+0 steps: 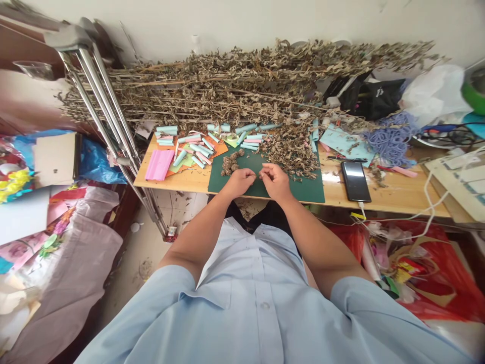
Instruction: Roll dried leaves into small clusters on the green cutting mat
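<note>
Rough, brittle dried stalks (212, 86) were set off by a smooth, glossy wooden tabletop (394, 188).
A matt, flaky texture was shown by the crumbled leaves (293, 151), and a coarse, knobbly one by the brown clumps (230, 163); both were backed by a flat, matt green mat (308, 189). Dull, smooth paper was suggested by the rolled tubes (204, 149). Light was reflected by the crutch's polished metal shafts (101, 91) and by the phone's glassy black face (355, 181). Soft, fibrous strands were seen in the lilac cord (392, 136), crinkled, shiny plastic in the red bag (435, 253), and softly creased, matt cloth in the blue shirt (242, 313).
</note>
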Motion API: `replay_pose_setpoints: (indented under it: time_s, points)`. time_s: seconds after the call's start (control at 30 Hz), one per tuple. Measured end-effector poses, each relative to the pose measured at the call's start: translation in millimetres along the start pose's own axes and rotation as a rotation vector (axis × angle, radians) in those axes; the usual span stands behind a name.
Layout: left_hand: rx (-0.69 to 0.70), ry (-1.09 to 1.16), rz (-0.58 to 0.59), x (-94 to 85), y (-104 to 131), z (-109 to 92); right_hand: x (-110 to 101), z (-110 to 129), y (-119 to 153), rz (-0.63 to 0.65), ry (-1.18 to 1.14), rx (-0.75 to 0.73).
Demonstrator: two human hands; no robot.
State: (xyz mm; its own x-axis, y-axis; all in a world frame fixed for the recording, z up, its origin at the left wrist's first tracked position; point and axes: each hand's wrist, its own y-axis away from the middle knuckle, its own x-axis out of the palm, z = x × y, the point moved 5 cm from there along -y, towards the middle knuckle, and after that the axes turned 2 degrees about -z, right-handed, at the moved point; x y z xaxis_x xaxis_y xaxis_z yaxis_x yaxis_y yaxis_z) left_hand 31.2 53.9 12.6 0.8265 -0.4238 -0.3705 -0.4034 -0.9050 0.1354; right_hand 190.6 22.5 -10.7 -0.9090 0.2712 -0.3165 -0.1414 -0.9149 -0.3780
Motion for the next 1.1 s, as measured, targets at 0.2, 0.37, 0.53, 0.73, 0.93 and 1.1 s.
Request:
replay_pose_setpoints:
  time_s: [0.2,0.37,0.53,0.73,0.93,1.1]
  points:
    - [-0.005,0.006,0.032,-0.4,1,0,0,0,-1,-0.006,-0.002,-0.028]
    - [-0.004,0.015,0.051,1.1,0,1,0,6,1,0.017,0.025,-0.075]
    - [0.017,-0.027,0.045,0.3,0,0,1,8,2,0.038,0.03,-0.088]
    - [0.053,-0.105,0.03,0.1,0,-2,0,12,3,0.053,0.102,-0.164]
    - [0.078,-0.177,-0.01,1.1,1,-4,0,19,7,0.04,0.273,-0.261]
    - [0.106,-0.192,-0.024,1.5,0,-5,3,17,8,0.011,0.319,-0.24]
